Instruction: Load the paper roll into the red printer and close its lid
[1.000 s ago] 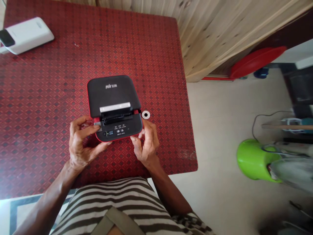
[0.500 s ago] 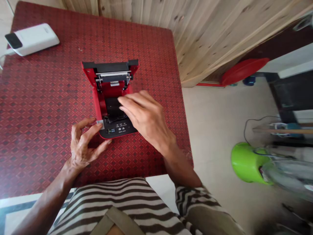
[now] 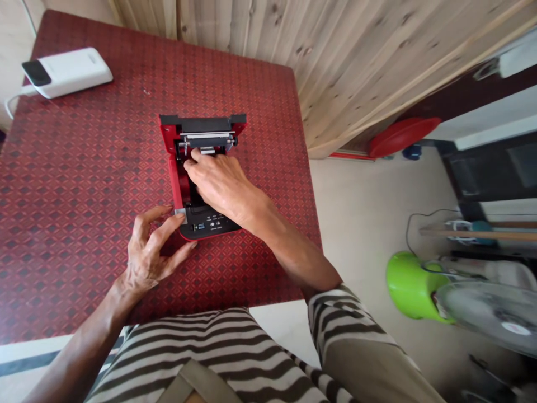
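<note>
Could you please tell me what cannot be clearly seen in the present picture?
Head view:
What the right hand holds, if anything: its own back hides the grip.
Inside of the red-and-black device: largely covered by that hand.
Panel print: too small to read.
Clear round thing: cut off by the right edge.

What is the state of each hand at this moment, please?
Left hand: open, index finger on the grey tab.
Right hand: fingers inside the open red-and-black device; whether it holds anything cannot be told.

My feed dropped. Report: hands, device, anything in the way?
Left hand spread, touching device at near-left corner. Lid up. Right hand inside, grip hidden, blocking view. Power bank apart, far left.
</note>
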Available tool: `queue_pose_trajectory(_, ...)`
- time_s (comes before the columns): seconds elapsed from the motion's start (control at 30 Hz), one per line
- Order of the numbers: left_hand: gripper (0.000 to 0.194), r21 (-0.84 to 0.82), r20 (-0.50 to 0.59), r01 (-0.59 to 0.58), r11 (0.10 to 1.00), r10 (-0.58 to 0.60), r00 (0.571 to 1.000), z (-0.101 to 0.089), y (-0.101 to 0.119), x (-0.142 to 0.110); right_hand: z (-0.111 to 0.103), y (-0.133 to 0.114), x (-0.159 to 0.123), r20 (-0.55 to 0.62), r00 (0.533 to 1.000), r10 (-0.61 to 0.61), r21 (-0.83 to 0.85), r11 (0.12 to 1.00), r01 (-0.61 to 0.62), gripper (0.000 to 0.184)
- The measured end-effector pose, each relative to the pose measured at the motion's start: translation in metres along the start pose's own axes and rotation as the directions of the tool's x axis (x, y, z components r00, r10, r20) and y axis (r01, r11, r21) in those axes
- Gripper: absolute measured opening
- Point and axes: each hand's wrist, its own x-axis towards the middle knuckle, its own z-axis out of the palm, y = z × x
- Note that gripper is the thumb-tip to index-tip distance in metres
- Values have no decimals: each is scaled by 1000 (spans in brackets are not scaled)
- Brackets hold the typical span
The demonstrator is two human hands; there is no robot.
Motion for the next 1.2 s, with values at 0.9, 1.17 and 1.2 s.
queue_pose_trajectory(0.9,71,-57,-6,76,995,-77,997,0,-3,0,122,130,-36,-402,703,587,889,434,146,68)
queue_pose_trajectory(1.17,65,19,18,45,999,-45,999,-2,-2,1,141,125,-34,-261,808,528,881,473,-24,60)
queue_pose_trajectory(1.2,67,20,36,57,998,-58,998,-3,-2,1,139,126,-39,-261,811,524,874,485,-32,62)
